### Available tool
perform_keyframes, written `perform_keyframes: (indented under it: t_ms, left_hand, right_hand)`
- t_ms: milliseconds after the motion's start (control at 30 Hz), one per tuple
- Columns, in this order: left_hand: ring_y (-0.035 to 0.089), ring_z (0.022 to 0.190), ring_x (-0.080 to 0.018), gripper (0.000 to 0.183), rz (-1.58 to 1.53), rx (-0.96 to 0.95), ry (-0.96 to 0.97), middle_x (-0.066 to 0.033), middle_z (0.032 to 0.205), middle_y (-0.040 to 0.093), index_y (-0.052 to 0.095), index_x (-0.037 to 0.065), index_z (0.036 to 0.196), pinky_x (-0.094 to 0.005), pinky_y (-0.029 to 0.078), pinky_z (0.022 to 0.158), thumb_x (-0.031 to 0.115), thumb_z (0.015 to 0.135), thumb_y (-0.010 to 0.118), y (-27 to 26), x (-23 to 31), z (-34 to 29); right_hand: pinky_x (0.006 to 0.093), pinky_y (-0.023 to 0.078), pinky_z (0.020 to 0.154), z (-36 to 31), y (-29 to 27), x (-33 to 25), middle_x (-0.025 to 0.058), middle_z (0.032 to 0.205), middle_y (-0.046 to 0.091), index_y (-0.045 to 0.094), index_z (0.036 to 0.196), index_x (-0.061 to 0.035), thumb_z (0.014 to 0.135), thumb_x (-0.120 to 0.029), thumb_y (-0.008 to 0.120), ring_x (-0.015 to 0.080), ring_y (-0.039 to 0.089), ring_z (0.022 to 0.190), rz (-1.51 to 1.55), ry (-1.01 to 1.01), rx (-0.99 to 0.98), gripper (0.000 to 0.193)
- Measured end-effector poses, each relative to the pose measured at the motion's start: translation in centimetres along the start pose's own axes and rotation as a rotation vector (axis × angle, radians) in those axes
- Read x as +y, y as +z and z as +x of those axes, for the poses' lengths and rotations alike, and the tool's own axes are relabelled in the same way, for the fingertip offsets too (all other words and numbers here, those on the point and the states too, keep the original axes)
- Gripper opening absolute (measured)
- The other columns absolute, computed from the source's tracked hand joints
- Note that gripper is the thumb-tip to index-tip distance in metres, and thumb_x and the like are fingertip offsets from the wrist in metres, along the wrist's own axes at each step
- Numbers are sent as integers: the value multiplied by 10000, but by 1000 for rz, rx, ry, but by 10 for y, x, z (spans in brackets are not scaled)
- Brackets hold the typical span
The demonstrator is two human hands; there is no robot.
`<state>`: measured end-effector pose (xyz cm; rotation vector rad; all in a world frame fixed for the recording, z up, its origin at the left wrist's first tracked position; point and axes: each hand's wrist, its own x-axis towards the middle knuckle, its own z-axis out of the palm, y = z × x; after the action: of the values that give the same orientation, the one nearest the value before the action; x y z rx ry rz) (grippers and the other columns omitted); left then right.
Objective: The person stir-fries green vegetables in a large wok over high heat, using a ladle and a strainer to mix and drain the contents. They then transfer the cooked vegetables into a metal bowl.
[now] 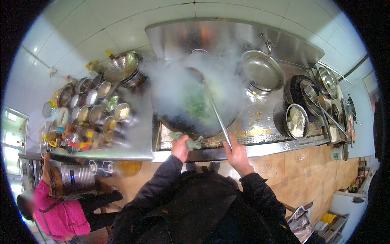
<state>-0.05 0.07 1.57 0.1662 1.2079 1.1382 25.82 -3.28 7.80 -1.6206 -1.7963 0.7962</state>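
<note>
A large dark wok (172,124) sits on the stove in front of me, its far side blurred by thick steam. Chopped green leaves (196,101) lie inside it. My left hand (179,149) is closed on a pale grey-green cloth (194,143) at the wok's near edge; whether a wok handle is under the cloth is hidden. In my right hand (238,157) is the handle of a long metal ladle (216,107), which slants up and left over the wok. The ladle's dark head, near the far side, shows only dimly through the steam.
Several bowls of ingredients (96,114) and a perforated strainer (122,68) stand at left. A wide metal pan (263,71) and a bowl of white food (296,122) are at right. Food scraps lie on the stovetop. A person in pink (61,215) is at lower left.
</note>
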Motion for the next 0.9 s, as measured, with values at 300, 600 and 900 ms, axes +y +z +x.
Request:
perform_keyframes:
  t_ms: [300, 600, 900]
  left_hand:
    - [670, 775, -213, 46, -8, -48, 18, -34, 863, 628, 589, 91, 916, -386, 541, 691, 90, 961, 589, -11, -1, 11]
    - [643, 719, -171, 88, 12, -14, 35, -12, 810, 616, 585, 115, 851, -358, 529, 644, 84, 932, 601, -13, -2, 15]
    - [652, 728, -218, 79, -19, 61, 37, -68, 832, 630, 600, 67, 979, -384, 517, 590, 40, 907, 616, -2, 3, 6]
  right_hand:
    - [485, 519, 603, -50, 21, 39, 304, 816, 665, 484, 1408, 32, 1035, -173, 603, 482, 680, 732, 44, 52, 121, 442]
    - [460, 515, 600, -57, 13, 41, 289, 790, 655, 477, 1434, -37, 1047, -175, 588, 448, 684, 703, 118, 161, 28, 425]
    - [396, 509, 616, -57, 12, 50, 236, 758, 613, 454, 1479, -47, 1055, -205, 580, 311, 635, 641, 160, 176, -3, 469]
